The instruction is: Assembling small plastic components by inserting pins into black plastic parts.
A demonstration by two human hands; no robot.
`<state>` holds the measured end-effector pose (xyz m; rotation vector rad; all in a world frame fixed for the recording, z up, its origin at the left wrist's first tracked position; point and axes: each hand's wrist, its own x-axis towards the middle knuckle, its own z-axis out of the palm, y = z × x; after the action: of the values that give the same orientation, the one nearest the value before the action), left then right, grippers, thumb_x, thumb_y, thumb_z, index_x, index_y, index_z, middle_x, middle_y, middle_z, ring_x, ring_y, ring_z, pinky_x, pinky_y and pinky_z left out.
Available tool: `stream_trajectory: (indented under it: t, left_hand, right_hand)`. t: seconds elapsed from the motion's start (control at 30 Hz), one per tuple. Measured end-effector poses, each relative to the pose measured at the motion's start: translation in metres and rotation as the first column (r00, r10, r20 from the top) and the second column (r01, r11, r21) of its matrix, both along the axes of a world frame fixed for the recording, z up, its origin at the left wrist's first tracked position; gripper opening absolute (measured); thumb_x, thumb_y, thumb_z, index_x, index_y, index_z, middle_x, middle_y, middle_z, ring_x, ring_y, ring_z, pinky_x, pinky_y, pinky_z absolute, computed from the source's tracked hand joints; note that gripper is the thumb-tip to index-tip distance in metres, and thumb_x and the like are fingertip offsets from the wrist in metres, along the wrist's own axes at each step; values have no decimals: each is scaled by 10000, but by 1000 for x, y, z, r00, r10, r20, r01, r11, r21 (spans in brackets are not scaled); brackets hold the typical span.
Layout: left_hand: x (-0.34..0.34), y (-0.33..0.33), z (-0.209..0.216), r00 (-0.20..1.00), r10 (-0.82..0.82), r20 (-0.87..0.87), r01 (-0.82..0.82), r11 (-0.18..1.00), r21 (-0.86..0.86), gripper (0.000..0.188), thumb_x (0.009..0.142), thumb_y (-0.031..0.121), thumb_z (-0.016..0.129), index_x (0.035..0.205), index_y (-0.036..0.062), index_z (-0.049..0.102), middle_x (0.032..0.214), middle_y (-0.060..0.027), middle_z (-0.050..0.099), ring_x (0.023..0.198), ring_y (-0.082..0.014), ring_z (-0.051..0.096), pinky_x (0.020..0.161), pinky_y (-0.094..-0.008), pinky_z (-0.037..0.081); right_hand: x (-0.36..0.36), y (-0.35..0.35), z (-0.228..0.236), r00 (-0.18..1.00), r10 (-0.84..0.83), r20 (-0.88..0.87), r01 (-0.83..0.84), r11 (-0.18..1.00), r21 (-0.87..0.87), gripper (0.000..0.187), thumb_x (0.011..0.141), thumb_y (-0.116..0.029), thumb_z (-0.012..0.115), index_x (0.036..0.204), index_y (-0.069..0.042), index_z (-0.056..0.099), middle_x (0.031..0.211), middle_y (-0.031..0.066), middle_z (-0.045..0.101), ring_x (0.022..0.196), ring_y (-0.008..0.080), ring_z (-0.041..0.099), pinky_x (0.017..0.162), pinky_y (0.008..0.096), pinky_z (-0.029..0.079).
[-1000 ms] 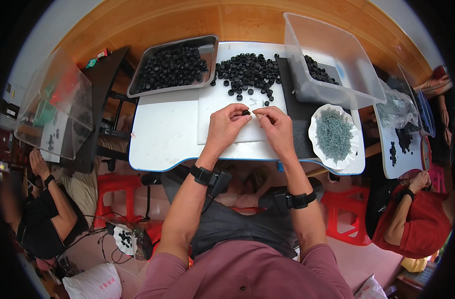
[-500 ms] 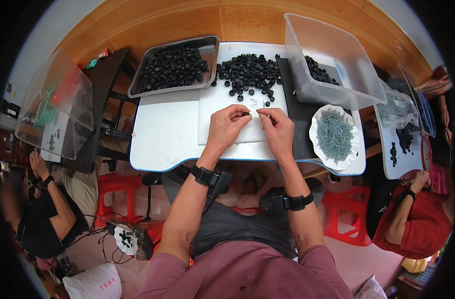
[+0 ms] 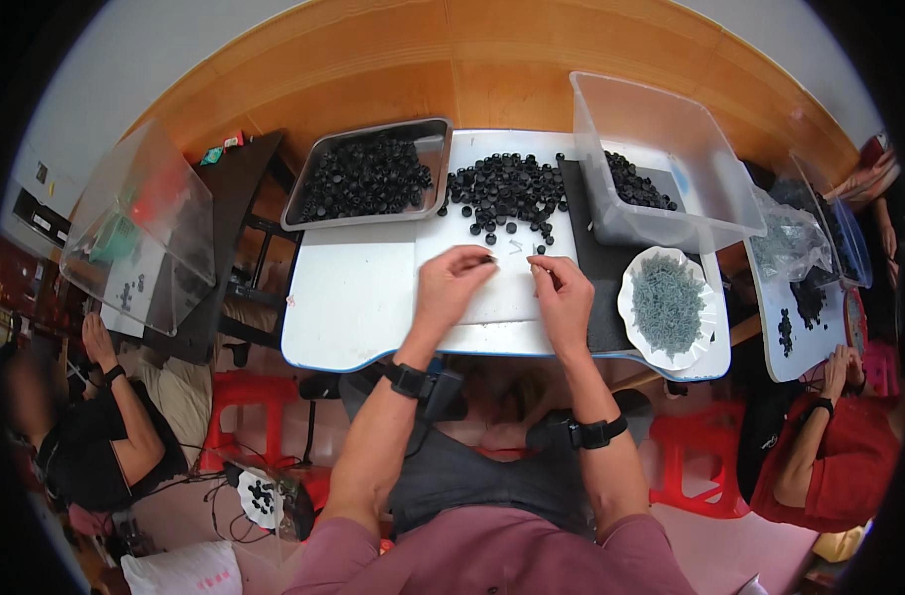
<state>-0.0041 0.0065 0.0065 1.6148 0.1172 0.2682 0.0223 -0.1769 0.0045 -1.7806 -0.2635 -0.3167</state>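
Observation:
My left hand is closed in a pinch above the white table, with a small round black cap at its fingertips. To its right, my right hand is also pinched; whatever its fingertips hold is too small to make out. A gap separates the two hands. Just beyond them lie a few thin grey pins, close to a loose pile of black caps. A white scalloped dish heaped with grey-green pins stands right of my right hand.
A metal tray of black caps is at the back left of the table. At the back right, a clear plastic bin with more caps rests on a dark mat. People sit at both sides, near red stools.
My hands have drawn a little apart from each other. The black cap stays in my left fingertips. The whole scene sits lower in the picture, as the view has tilted.

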Motion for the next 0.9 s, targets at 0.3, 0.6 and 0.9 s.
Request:
stream_trajectory:
  t: [0.3,0.6,0.9]
  left_hand:
    - [57,99,105,749,197,632,-638,471,609,435,841,62,745,1268,45,665,1234,-166,682,1063,-312,679,933,-356,535]
    - [56,23,28,940,-161,301,-122,664,738,228,904,-9,662,1124,18,717,1060,-157,696,952,-325,688,849,-393,556]
    - [64,18,19,978,-64,197,-127,570,812,257,917,-4,637,1168,-22,687,1116,-193,675,1056,-382,652,936,-436,520]
  right_hand:
    - [8,2,-6,995,-95,-23,98,963,250,141,948,-2,639,1057,20,725,825,56,671,638,105,613,586,264,477]
    - [6,-1,-9,992,-116,-57,128,940,318,51,975,-21,614,1020,3,608,816,48,651,625,95,623,585,261,500]
    - [5,0,-7,993,-97,-69,111,965,239,68,977,-16,621,1036,18,615,852,33,645,649,69,599,596,234,495]
